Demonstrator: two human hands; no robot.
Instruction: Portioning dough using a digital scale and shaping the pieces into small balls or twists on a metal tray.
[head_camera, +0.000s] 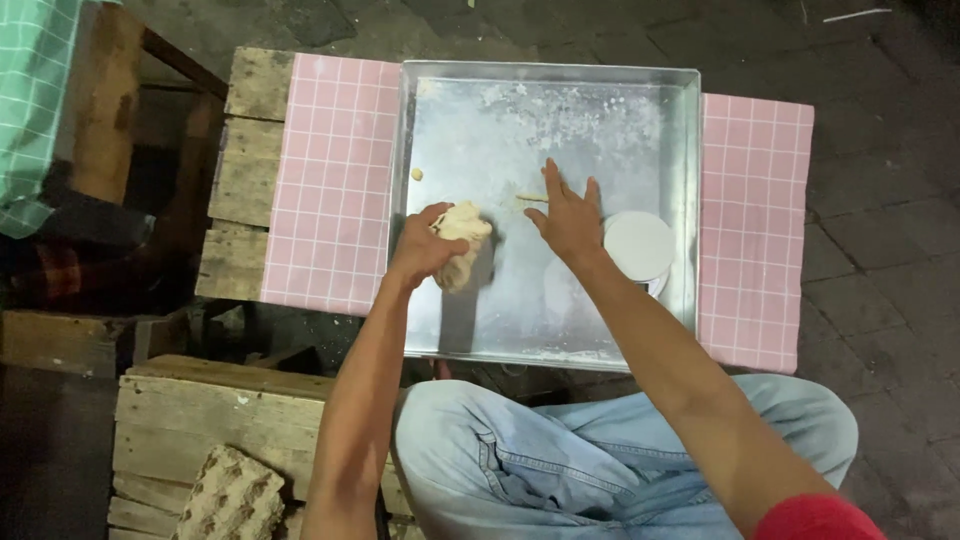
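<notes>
**Dough handling over a floured tray: hazards and hold position**

Pale dough (461, 243) is clamped in the left hand (422, 250), fingers curled over its top and near side. The lump hangs partly below the palm, and whether its lower end touches the tray floor cannot be told. The right hand (567, 217) is spread flat, fingers apart, palm down on the tray (545, 115), gripping nothing.

Hazards, as judgement:

1. Tearing. The dough looks soft and stretches downward from the hold. Only its upper part is clamped, so the lower mass may sag or pull away and drop.
2. Sticking. Flour cover is patchy, thicker toward the far wall and thin near the centre. Dough pressed onto a bare patch may bond to the metal.
3. Collision. A white round lid (639, 245) lies just beside the right wrist, near the right wall. A sideways sweep may knock it.
4. Tray shift. The tray rests on a pink checked cloth (330, 180) over a wooden surface (245, 160). Hard pressing may slide it.

Position: the dough sits at the tray's left-centre, inside the left hold and apart from the right hand. A small crumb (416, 174) lies beyond it.
</notes>
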